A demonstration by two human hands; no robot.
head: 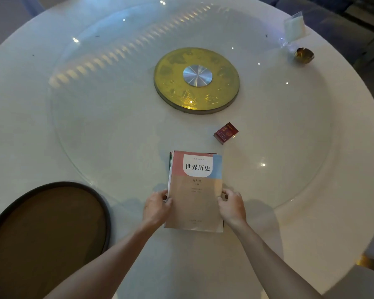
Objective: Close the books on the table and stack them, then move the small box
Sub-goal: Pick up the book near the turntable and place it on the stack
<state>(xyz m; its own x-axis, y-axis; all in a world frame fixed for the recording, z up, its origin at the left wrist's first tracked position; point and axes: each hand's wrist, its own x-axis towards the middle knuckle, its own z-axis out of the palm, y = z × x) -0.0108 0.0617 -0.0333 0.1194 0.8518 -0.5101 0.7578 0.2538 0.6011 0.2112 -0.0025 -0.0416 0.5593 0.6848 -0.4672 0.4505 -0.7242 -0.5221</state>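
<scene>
Both hands grip one stack of closed books point(195, 190) near the front edge of the round white table point(289, 234). Left hand point(157, 207) holds the left edge of the stack, and right hand point(232, 207) holds the right edge, fingers curled on the tan cover. Just behind the stack, a little to the right, lies the small red box point(225, 133), apart from it. Farther back sits a round golden disc point(196, 80) with a silver centre. At the left, a dark oval tray point(48, 234) rests.
</scene>
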